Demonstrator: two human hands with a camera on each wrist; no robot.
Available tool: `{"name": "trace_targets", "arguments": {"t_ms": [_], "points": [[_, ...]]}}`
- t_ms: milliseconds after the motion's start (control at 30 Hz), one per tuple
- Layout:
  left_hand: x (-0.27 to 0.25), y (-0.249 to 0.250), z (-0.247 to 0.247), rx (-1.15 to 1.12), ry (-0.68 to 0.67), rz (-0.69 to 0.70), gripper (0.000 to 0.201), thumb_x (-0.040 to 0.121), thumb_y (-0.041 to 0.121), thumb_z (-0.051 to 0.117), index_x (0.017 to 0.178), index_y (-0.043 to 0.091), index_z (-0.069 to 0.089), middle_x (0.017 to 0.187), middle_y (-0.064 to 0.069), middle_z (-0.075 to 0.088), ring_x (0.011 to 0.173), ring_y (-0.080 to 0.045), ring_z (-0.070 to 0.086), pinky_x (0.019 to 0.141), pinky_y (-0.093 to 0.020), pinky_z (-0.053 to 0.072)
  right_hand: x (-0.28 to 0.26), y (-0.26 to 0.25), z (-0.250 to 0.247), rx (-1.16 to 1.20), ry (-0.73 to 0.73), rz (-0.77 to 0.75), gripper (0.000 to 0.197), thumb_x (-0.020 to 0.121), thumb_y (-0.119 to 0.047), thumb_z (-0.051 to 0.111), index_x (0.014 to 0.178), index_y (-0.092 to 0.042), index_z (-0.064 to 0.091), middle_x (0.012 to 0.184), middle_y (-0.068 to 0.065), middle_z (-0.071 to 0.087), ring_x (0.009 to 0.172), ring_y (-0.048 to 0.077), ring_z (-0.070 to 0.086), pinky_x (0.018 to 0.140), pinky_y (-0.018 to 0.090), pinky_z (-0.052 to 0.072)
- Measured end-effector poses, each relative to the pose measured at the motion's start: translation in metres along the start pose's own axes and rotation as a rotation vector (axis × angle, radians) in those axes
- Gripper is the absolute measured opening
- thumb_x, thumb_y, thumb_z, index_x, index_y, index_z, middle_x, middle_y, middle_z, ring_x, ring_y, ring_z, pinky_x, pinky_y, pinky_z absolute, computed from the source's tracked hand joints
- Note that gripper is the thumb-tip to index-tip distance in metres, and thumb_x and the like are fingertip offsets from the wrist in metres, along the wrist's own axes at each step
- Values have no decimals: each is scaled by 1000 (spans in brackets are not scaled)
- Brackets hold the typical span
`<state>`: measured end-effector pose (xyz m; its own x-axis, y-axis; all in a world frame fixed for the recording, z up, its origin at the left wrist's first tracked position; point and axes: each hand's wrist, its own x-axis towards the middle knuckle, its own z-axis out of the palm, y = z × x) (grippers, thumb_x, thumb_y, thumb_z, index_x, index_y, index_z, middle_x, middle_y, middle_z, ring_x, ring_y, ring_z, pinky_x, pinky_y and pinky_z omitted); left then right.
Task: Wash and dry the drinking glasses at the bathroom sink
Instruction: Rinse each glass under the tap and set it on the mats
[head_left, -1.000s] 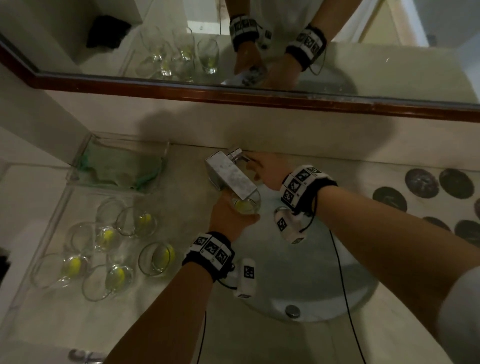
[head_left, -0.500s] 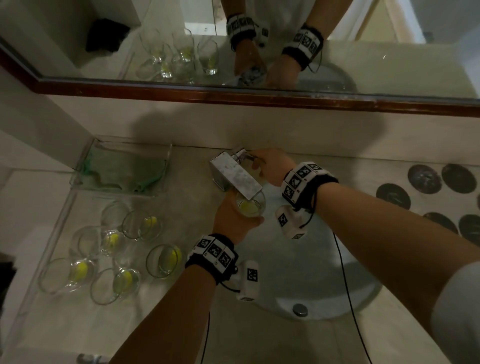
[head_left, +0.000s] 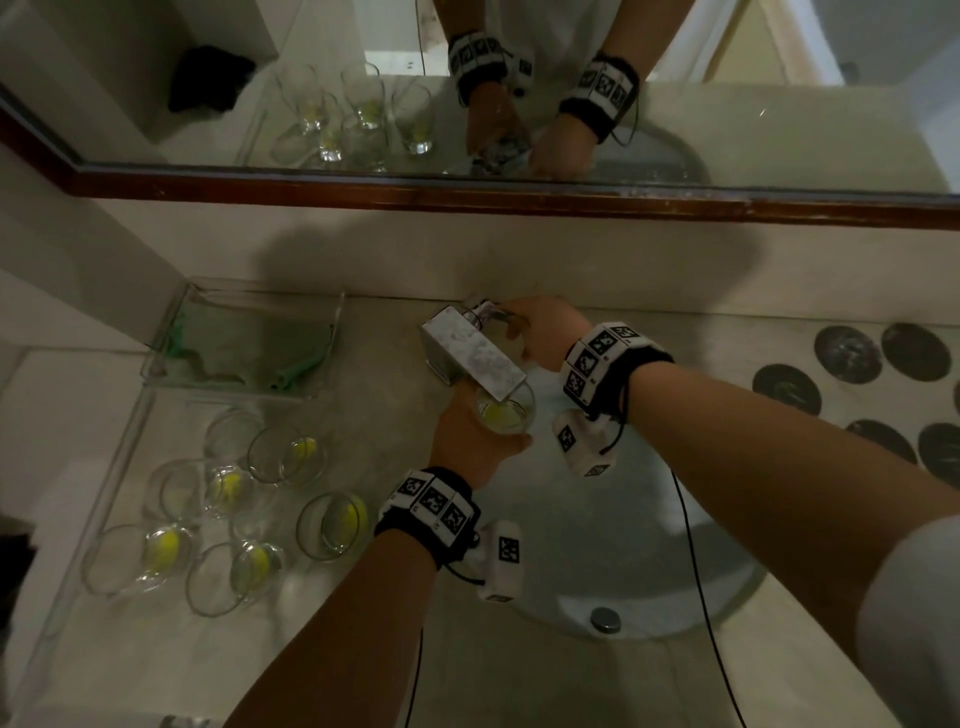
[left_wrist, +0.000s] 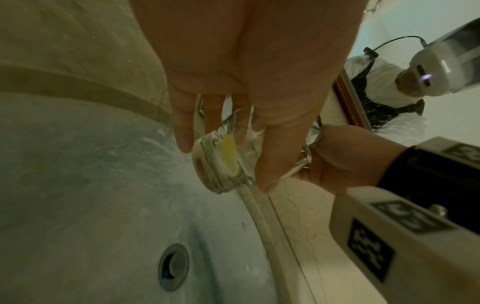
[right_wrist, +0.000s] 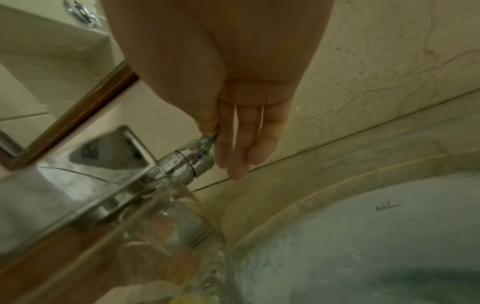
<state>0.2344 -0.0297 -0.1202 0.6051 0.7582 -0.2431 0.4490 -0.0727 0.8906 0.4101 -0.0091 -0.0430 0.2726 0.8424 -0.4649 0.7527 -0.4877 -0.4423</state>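
Observation:
My left hand (head_left: 480, 439) grips a clear drinking glass (head_left: 506, 410) with yellow residue in its bottom, holding it right under the end of the flat chrome faucet spout (head_left: 470, 356). In the left wrist view the fingers and thumb curl round the glass (left_wrist: 223, 162) above the basin. My right hand (head_left: 524, 332) is at the back of the faucet. Its thumb and forefinger pinch the small chrome lever (right_wrist: 209, 136) while the other fingers hang straight. I cannot tell whether water is running.
Several more glasses (head_left: 285, 457) with yellow residue stand on a clear tray at the left. A green cloth (head_left: 244, 348) lies in a glass dish behind them. The round sink (head_left: 649, 545) lies below my hands. Dark round coasters (head_left: 847, 353) sit at the right. A mirror runs along the wall.
Both hands keep their places, with the glass still under the spout and the right hand still on the lever. Only the head view has shifted slightly.

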Motion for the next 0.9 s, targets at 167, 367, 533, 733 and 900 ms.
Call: {"name": "trace_targets", "arguments": {"t_ms": [167,367,533,733,900], "points": [[2,-1,0,-26,3,-21,90,61,14,91,137,18,42,126,10,55,114,-2,50,93,-7,39,1,-1,-1,-2,-13,24,40,100,-4,41,137,-12,55,118,16,66,96,33,66,90,45,55],[3,-2,1,-30,11,-31,89,62,12,91,137,17,42,121,13,52,114,-4,50,80,8,30,0,1,0,1,9,15,41,100,-3,40,136,-14,56,115,16,66,93,33,67,87,47,56],[3,-1,3,-31,0,-46,91,62,12,90,139,15,41,122,11,52,113,-3,50,91,-10,38,-5,4,3,98,23,12,37,100,-6,40,131,-13,58,115,15,66,92,33,67,86,46,56],[4,-4,4,-18,-23,7,86,61,12,90,134,12,44,120,12,54,115,-6,53,91,-5,36,-30,35,28,572,-64,206,34,101,-14,43,132,-8,56,120,13,63,87,28,68,78,43,57],[3,1,3,-28,-10,35,67,58,4,91,113,19,56,109,10,62,97,1,59,90,-13,48,-55,52,47,925,-283,299,38,102,-27,49,138,-17,52,132,12,57,108,38,64,91,47,54]]}}
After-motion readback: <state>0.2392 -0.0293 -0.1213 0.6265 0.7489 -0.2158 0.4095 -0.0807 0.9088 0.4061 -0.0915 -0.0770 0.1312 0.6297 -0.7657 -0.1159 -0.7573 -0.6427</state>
